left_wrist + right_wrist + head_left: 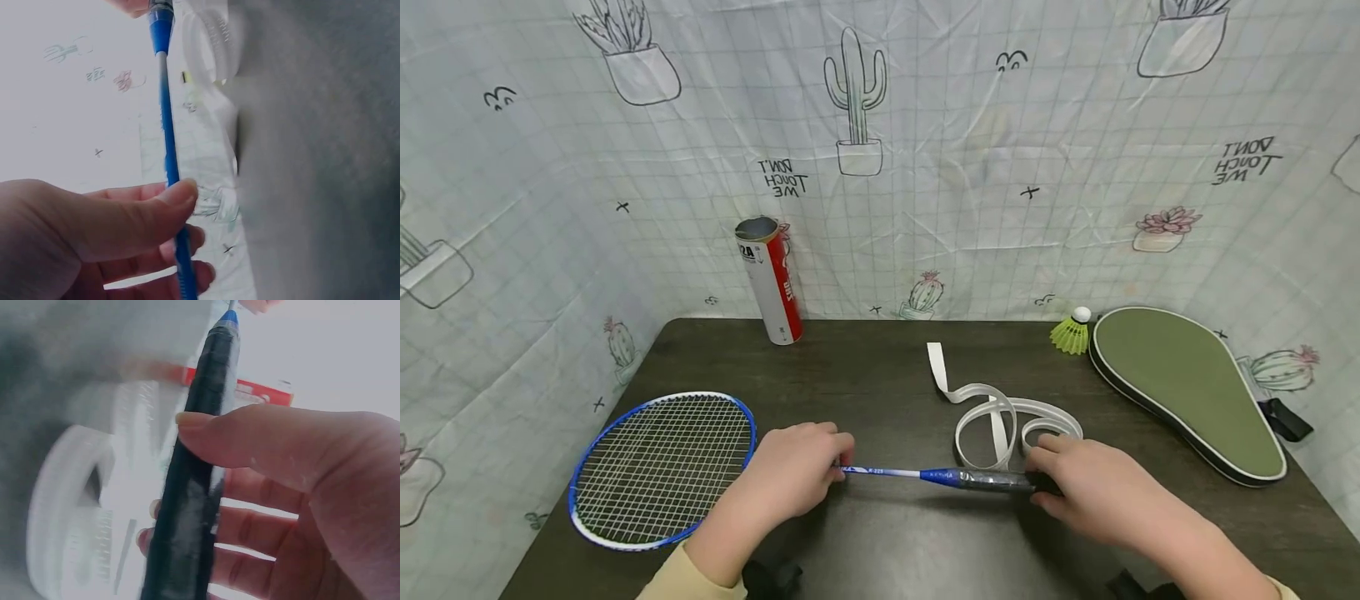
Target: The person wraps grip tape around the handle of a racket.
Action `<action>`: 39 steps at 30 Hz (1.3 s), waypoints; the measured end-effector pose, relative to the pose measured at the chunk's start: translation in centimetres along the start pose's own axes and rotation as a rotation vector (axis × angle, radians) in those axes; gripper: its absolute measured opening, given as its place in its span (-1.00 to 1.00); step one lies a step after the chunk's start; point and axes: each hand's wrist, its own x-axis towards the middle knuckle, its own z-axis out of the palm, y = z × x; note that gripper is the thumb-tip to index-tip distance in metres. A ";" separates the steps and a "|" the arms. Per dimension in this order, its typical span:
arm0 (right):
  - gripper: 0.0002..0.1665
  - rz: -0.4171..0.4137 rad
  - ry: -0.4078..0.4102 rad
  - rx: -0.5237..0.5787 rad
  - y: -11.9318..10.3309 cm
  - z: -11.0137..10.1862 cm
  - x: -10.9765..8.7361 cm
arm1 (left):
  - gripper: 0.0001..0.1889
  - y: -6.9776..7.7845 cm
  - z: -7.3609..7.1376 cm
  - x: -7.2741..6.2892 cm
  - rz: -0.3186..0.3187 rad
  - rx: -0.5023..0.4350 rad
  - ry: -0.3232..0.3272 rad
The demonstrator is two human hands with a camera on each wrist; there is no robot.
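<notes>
A blue and white badminton racket (955, 477) lies across the front of the view, its strung head at the left and its dark wrapped handle at the right. My left hand (801, 467) pinches the thin shaft between thumb and fingers, as the left wrist view shows on the blue shaft (167, 125). With thumb and curled fingers my right hand (1093, 492) grips the black handle (194, 475) near its end. Just behind the handle, a loosely coiled white strip of tape (981, 392) rests on the table.
A red and white shuttlecock tube (771, 283) stands open-topped at the back left of the dark table (865, 367). At the back right sit a yellow-green shuttlecock (1070, 335) and a green racket-shaped case (1187, 383). A printed white curtain (925, 225) hangs behind and at the sides.
</notes>
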 end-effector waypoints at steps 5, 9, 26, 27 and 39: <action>-0.60 0.024 0.075 0.049 0.3 -1.3 1.0 | -0.84 -0.4 -1.1 -0.2 -0.023 0.008 0.107; -0.67 0.047 0.094 0.073 0.3 -2.5 2.2 | -0.84 -0.8 -2.0 -0.1 -0.047 0.032 0.209; -0.74 0.043 0.257 0.111 -0.4 -5.1 6.0 | -0.83 -0.8 -5.4 2.0 0.008 -0.125 0.350; -0.74 0.041 0.270 0.103 -0.5 -5.1 6.1 | -0.86 -0.6 -5.4 2.2 0.002 -0.138 0.348; -0.68 -0.004 0.376 0.101 -1.2 -5.8 7.2 | -0.84 3.2 -6.4 5.5 0.088 -0.175 0.322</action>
